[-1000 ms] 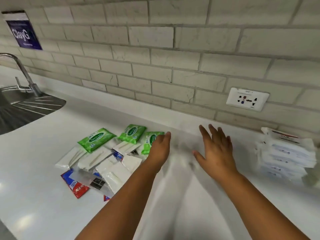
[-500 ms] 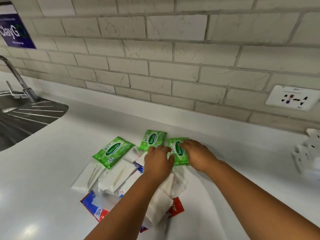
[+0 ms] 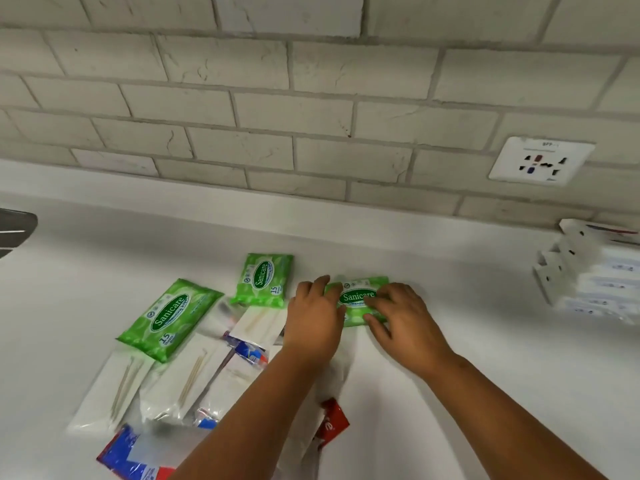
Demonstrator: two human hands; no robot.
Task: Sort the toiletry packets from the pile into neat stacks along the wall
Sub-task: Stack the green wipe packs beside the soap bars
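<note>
The green wipes packet [image 3: 358, 299], half a second ago upright at the pile's edge, now lies crosswise toward the wall, at three o'clock from a second green packet [image 3: 262, 280]. The left hand [image 3: 317, 318] and right hand [image 3: 403, 318] pinch its ends with curled fingers. It is likely the first of a green stack; the pile [image 3: 194, 368] waits at seven o'clock, a white stack [image 3: 588, 278] at three.

Glossy green plastic wipe packets [image 3: 360, 301], crinkled film. Left of them, clear plastic sachets [image 3: 188, 382] holding thin wooden sticks. All on smooth semi-gloss white countertop [image 3: 485, 341]. Behind: matt rough grey brick-pattern wall tiles [image 3: 294, 112], glossy white plastic socket plate [image 3: 540, 161].
</note>
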